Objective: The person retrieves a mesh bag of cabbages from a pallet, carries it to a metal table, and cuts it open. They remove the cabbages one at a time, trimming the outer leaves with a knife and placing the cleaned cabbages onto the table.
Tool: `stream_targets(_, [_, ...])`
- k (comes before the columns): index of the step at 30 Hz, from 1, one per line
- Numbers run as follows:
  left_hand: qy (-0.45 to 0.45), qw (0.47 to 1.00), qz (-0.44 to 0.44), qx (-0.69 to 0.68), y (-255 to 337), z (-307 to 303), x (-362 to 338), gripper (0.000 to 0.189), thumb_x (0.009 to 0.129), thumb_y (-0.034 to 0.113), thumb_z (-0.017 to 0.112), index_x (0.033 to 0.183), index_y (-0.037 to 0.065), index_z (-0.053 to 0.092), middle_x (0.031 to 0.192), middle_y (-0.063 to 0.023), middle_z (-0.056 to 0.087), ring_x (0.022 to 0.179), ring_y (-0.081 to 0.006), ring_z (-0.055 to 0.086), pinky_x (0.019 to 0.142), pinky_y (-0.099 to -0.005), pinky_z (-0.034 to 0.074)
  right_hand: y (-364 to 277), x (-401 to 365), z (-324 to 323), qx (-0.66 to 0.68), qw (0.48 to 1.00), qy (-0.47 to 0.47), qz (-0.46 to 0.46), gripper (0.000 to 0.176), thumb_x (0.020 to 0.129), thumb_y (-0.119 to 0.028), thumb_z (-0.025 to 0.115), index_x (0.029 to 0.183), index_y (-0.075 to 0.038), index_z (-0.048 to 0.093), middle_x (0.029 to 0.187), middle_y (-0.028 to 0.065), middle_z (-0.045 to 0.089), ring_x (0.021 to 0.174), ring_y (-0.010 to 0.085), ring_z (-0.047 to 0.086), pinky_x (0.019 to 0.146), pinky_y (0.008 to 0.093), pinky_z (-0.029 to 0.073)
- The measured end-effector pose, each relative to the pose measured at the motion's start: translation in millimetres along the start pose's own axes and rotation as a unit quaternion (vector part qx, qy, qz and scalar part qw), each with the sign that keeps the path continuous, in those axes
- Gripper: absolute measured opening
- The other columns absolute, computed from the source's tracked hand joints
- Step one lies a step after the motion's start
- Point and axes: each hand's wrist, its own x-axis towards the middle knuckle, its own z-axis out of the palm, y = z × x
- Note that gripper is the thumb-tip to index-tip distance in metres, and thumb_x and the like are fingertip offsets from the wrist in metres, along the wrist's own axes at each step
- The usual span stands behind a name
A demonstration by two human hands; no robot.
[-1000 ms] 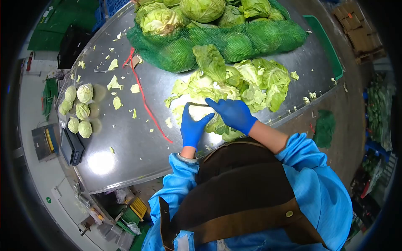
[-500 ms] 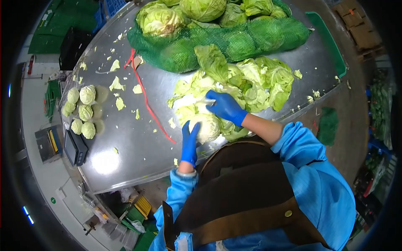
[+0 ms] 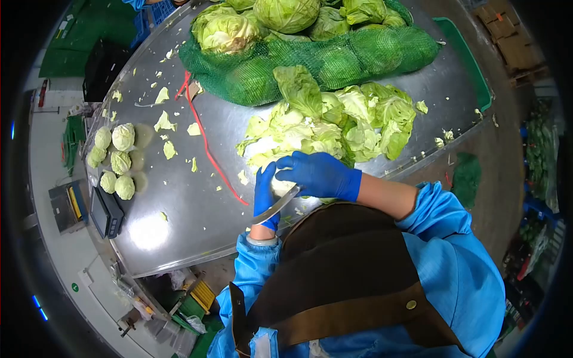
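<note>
My left hand [image 3: 264,194], in a blue glove, grips a small pale cabbage head [image 3: 279,184] from its left side at the near edge of the steel table [image 3: 179,221]. My right hand [image 3: 319,174], also gloved, lies over the head's right side and holds a knife [image 3: 276,206]. The blade slants down-left across the front of the head towards my left wrist. Just beyond my hands lies a pile of loose outer cabbage leaves [image 3: 334,122].
A green net sack of whole cabbages [image 3: 334,56] fills the far side of the table. Several trimmed small heads [image 3: 116,161] sit at the left beside a scale [image 3: 104,212]. A red string [image 3: 206,143] and leaf scraps lie between.
My right hand has drawn back from the leaf pile to the cabbage head, and the knife blade now shows. My left hand went from open beside the head to gripping it.
</note>
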Motion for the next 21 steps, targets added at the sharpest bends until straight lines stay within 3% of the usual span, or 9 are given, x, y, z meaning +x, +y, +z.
stream_targets(1, [0.037, 0.941, -0.166, -0.293, -3.2, 2.0, 0.2, 0.05, 0.086, 0.028, 0.067, 0.13, 0.011, 0.051, 0.116, -0.0068, 0.058, 0.105, -0.0196, 0.058, 0.087, -0.0348, 0.049, 5.9, -0.6, 0.5, 0.076, 0.997, 0.011, 0.019, 0.036, 0.078, -0.02, 0.076, 0.109, -0.011, 0.06, 0.11, 0.0052, 0.059, 0.088, 0.0263, 0.063, 0.076, 0.0334, 0.052])
stream_targets(3, [0.111, 0.957, -0.19, -0.186, 35.2, 19.2, -13.0, 0.048, 0.087, 0.029, 0.065, 0.129, 0.009, 0.051, 0.116, -0.0077, 0.059, 0.102, -0.02, 0.06, 0.087, -0.0354, 0.05, 19.9, -7.9, -2.2, 0.226, 0.972, 0.034, 0.058, 0.025, 0.078, -0.016, 0.076, 0.097, -0.009, 0.06, 0.097, 0.006, 0.06, 0.084, 0.0266, 0.061, 0.074, 0.0321, 0.05])
stream_targets(6, [0.048, 0.914, -0.209, -0.345, 26.7, 5.6, -16.5, 0.057, 0.088, 0.034, 0.062, 0.136, 0.008, 0.046, 0.129, -0.0093, 0.055, 0.116, -0.0233, 0.055, 0.097, -0.0385, 0.046, 49.6, -27.3, 3.1, 0.463, 0.83, 0.279, 0.139, 0.024, 0.076, 0.001, 0.073, 0.094, -0.006, 0.058, 0.09, 0.0003, 0.058, 0.084, 0.01, 0.056, 0.077, 0.0269, 0.048])
stream_targets(7, [0.038, 0.913, -0.19, -0.36, 27.4, 3.6, -18.9, 0.062, 0.087, 0.035, 0.062, 0.139, 0.007, 0.044, 0.134, -0.0104, 0.052, 0.121, -0.0245, 0.052, 0.101, -0.0393, 0.044, 78.5, -39.2, 11.7, 0.458, 0.784, 0.343, 0.24, 0.026, 0.075, -0.008, 0.076, 0.096, -0.006, 0.062, 0.089, 0.0014, 0.06, 0.08, 0.0083, 0.056, 0.073, 0.0265, 0.05])
stream_targets(9, [0.007, 0.956, -0.093, -0.278, 34.8, 2.0, -23.4, 0.072, 0.082, 0.036, 0.065, 0.142, 0.006, 0.039, 0.139, -0.0112, 0.047, 0.127, -0.0255, 0.047, 0.105, -0.0391, 0.04, 72.2, -49.7, -22.4, 0.288, 0.811, 0.283, 0.424, 0.032, 0.074, -0.012, 0.08, 0.1, -0.007, 0.062, 0.093, 0.0016, 0.06, 0.08, 0.0071, 0.056, 0.071, 0.0253, 0.05])
stream_targets(11, [-0.018, 0.976, -0.027, -0.217, 46.1, 6.3, -24.2, 0.081, 0.077, 0.037, 0.068, 0.145, 0.006, 0.036, 0.143, -0.0116, 0.042, 0.131, -0.0265, 0.042, 0.109, -0.0392, 0.035, 41.7, -37.2, -16.7, 0.141, 0.92, 0.32, 0.178, 0.049, 0.071, -0.03, 0.084, 0.109, -0.008, 0.063, 0.096, 0.0027, 0.062, 0.081, 0.015, 0.061, 0.072, 0.032, 0.05])
stream_targets(13, [-0.037, 0.982, 0.004, -0.183, 57.8, 13.1, -22.8, 0.091, 0.072, 0.039, 0.072, 0.147, 0.005, 0.033, 0.147, -0.0117, 0.039, 0.135, -0.0273, 0.037, 0.112, -0.0396, 0.03, 2.0, -25.5, -22.4, 0.217, 0.929, 0.222, 0.201, 0.05, 0.074, -0.039, 0.08, 0.11, -0.009, 0.063, 0.098, 0.0063, 0.062, 0.083, 0.0243, 0.064, 0.074, 0.0358, 0.051])
stream_targets(20, [-0.077, 0.992, 0.089, 0.035, 55.5, -8.8, -15.9, 0.108, 0.062, 0.04, 0.08, 0.149, 0.004, 0.029, 0.153, -0.0124, 0.031, 0.139, -0.0267, 0.031, 0.116, -0.0397, 0.023, 3.7, -19.3, -20.7, -0.123, 0.984, 0.126, 0.027, 0.013, 0.082, -0.025, 0.065, 0.083, -0.013, 0.06, 0.08, 0.0046, 0.059, 0.071, 0.0224, 0.062, 0.057, 0.0359, 0.049])
stream_targets(21, [-0.086, 0.993, 0.075, 0.016, 58.0, -7.7, -17.4, 0.109, 0.061, 0.04, 0.081, 0.149, 0.004, 0.029, 0.153, -0.0123, 0.031, 0.139, -0.0267, 0.032, 0.116, -0.0399, 0.024, 12.0, -21.9, -14.8, -0.112, 0.978, 0.172, 0.043, 0.014, 0.081, -0.025, 0.065, 0.083, -0.012, 0.061, 0.078, 0.0051, 0.06, 0.07, 0.0232, 0.062, 0.057, 0.0361, 0.05])
